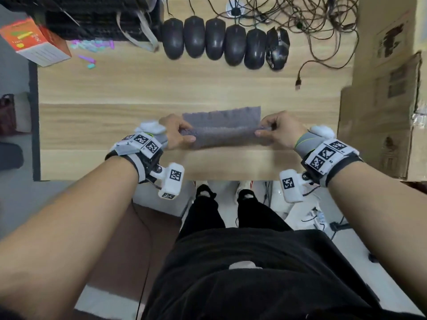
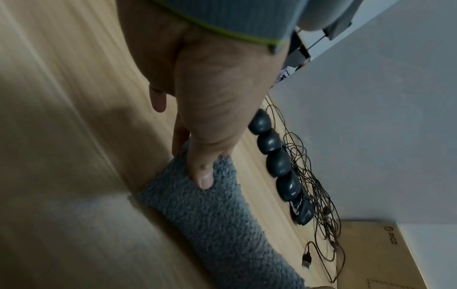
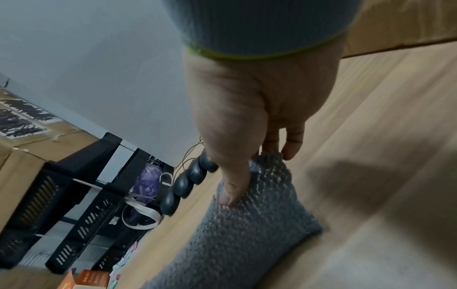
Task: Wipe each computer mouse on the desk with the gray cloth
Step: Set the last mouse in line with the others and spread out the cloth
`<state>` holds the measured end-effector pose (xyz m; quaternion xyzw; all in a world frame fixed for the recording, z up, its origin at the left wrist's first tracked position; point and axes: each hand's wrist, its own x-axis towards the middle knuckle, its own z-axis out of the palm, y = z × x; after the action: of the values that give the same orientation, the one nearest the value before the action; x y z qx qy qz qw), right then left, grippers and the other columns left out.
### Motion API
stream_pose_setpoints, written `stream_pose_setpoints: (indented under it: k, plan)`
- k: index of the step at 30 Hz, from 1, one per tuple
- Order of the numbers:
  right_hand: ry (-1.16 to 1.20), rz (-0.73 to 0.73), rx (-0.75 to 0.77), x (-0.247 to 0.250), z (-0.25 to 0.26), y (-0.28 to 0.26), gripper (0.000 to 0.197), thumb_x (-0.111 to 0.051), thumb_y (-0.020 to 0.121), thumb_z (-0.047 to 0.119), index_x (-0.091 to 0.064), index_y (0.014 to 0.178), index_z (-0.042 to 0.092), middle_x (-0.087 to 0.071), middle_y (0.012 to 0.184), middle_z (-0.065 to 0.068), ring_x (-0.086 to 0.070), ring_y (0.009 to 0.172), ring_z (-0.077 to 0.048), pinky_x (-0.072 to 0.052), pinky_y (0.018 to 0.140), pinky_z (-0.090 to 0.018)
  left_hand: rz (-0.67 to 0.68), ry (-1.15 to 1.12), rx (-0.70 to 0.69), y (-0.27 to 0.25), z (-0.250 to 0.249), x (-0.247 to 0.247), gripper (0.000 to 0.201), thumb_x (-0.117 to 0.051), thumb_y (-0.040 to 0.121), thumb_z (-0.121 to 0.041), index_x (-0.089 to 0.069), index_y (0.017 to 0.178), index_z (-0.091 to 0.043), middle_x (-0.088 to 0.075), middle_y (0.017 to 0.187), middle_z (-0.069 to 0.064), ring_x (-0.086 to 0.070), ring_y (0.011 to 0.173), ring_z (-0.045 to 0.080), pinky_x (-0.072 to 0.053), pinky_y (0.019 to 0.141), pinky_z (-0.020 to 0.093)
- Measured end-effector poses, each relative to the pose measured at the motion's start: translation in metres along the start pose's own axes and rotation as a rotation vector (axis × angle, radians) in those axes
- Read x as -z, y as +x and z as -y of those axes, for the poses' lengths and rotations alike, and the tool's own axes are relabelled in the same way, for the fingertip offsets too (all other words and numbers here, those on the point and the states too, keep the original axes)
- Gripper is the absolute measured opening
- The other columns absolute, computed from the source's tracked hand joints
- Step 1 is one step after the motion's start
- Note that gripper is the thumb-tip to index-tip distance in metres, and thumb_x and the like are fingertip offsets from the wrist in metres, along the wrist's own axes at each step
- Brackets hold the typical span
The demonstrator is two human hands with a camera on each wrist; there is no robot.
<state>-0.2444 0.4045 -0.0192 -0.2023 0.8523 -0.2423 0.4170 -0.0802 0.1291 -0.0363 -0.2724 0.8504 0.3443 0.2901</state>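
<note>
A gray fuzzy cloth (image 1: 223,128) lies folded near the front of the wooden desk (image 1: 138,88). My left hand (image 1: 179,132) pinches its left end, thumb on top (image 2: 205,178). My right hand (image 1: 270,130) pinches its right end, thumb pressed on the cloth (image 3: 231,193). The cloth (image 2: 210,215) (image 3: 235,244) sags between the two hands. Several black mice (image 1: 215,40) stand side by side in a row at the back of the desk, the rightmost an angular one (image 1: 278,49). The mice (image 2: 277,160) (image 3: 185,185) lie well beyond both hands.
Tangled cables (image 1: 300,17) with a loose USB plug (image 1: 298,84) lie behind and right of the mice. Cardboard boxes (image 1: 388,100) stand at the desk's right edge. Black crates (image 1: 92,17) and an orange box (image 1: 34,40) sit at the back left, with small coloured bits (image 1: 90,61) nearby.
</note>
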Motion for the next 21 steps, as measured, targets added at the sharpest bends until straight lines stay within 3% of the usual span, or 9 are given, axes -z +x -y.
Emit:
stream_pose_setpoints:
  k: [3, 5, 6, 8, 10, 13, 16, 19, 21]
  plan:
    - [-0.031, -0.086, -0.006, 0.000, 0.004, 0.017, 0.022, -0.075, 0.083, 0.027, -0.061, 0.067, 0.025, -0.049, 0.057, 0.010, -0.042, 0.055, -0.007, -0.034, 0.052, -0.018, -0.040, -0.062, 0.010, 0.011, -0.001, -0.001, 0.043, -0.080, 0.086, -0.032, -0.072, 0.124, -0.013, -0.072, 0.120, 0.007, -0.065, 0.101, 0.023, -0.046, 0.086, 0.029]
    - [-0.037, -0.140, -0.008, 0.004, 0.010, 0.031, 0.008, -0.073, 0.084, 0.028, -0.068, 0.080, 0.023, -0.061, 0.074, 0.004, -0.052, 0.067, -0.012, -0.042, 0.064, -0.022, -0.092, -0.090, -0.011, 0.018, -0.005, 0.002, 0.039, -0.078, 0.087, -0.027, -0.072, 0.123, -0.013, -0.072, 0.117, 0.008, -0.066, 0.106, 0.026, -0.045, 0.086, 0.029]
    - [-0.047, -0.164, -0.021, 0.005, 0.011, 0.040, 0.013, -0.073, 0.084, 0.030, -0.070, 0.094, 0.023, -0.065, 0.090, 0.000, -0.056, 0.078, -0.015, -0.046, 0.074, -0.025, -0.115, -0.093, -0.013, 0.022, -0.006, 0.003, 0.043, -0.079, 0.087, -0.027, -0.069, 0.127, -0.016, -0.070, 0.119, 0.009, -0.065, 0.107, 0.025, -0.044, 0.086, 0.029]
    - [-0.076, -0.226, -0.070, 0.006, 0.011, 0.057, 0.041, -0.075, 0.080, 0.033, -0.062, 0.118, 0.023, -0.058, 0.119, -0.008, -0.059, 0.097, -0.022, -0.046, 0.088, -0.032, -0.176, -0.074, 0.019, 0.028, -0.007, 0.006, 0.063, -0.081, 0.084, -0.031, -0.055, 0.141, -0.022, -0.059, 0.131, 0.012, -0.059, 0.110, 0.025, -0.041, 0.087, 0.030]
    - [-0.133, -0.283, -0.174, 0.002, 0.010, 0.065, 0.056, -0.076, 0.078, 0.035, -0.053, 0.127, 0.020, -0.050, 0.128, -0.012, -0.056, 0.107, -0.028, -0.044, 0.093, -0.034, -0.261, -0.013, 0.086, 0.028, -0.011, 0.008, 0.075, -0.081, 0.082, -0.034, -0.043, 0.146, -0.024, -0.047, 0.138, 0.015, -0.050, 0.118, 0.030, -0.038, 0.089, 0.033]
    - [-0.171, -0.209, -0.347, -0.010, 0.004, 0.066, 0.062, -0.075, 0.075, 0.046, -0.050, 0.123, 0.013, -0.057, 0.118, -0.009, -0.058, 0.105, -0.030, -0.044, 0.085, -0.033, -0.311, -0.053, 0.105, 0.025, -0.017, 0.001, 0.059, -0.081, 0.082, -0.028, -0.052, 0.133, -0.023, -0.048, 0.130, 0.011, -0.049, 0.113, 0.027, -0.042, 0.092, 0.037]
    - [-0.297, -0.082, -0.450, -0.023, 0.003, 0.063, 0.060, -0.069, 0.074, 0.056, -0.056, 0.108, 0.009, -0.064, 0.099, -0.010, -0.060, 0.087, -0.031, -0.048, 0.075, -0.035, -0.138, -0.174, -0.006, 0.024, -0.017, -0.019, 0.035, -0.080, 0.084, -0.024, -0.065, 0.115, -0.021, -0.060, 0.104, -0.003, -0.062, 0.095, 0.024, -0.050, 0.083, 0.033]
    - [-0.370, -0.064, -0.456, -0.034, 0.018, 0.062, 0.038, -0.068, 0.080, 0.043, -0.058, 0.095, 0.010, -0.063, 0.087, -0.009, -0.055, 0.071, -0.027, -0.037, 0.055, -0.027, 0.060, -0.096, -0.037, 0.022, -0.012, -0.039, 0.048, -0.077, 0.089, -0.032, -0.062, 0.132, -0.017, -0.061, 0.122, 0.003, -0.061, 0.109, 0.021, -0.044, 0.090, 0.027]
    - [-0.300, -0.078, -0.412, -0.040, 0.030, 0.063, 0.030, -0.068, 0.078, 0.038, -0.060, 0.091, 0.012, -0.065, 0.086, -0.008, -0.056, 0.069, -0.025, -0.034, 0.050, -0.025, 0.058, -0.111, -0.052, 0.022, -0.006, -0.045, 0.055, -0.075, 0.090, -0.031, -0.057, 0.139, -0.013, -0.056, 0.132, 0.009, -0.058, 0.113, 0.022, -0.041, 0.092, 0.024]
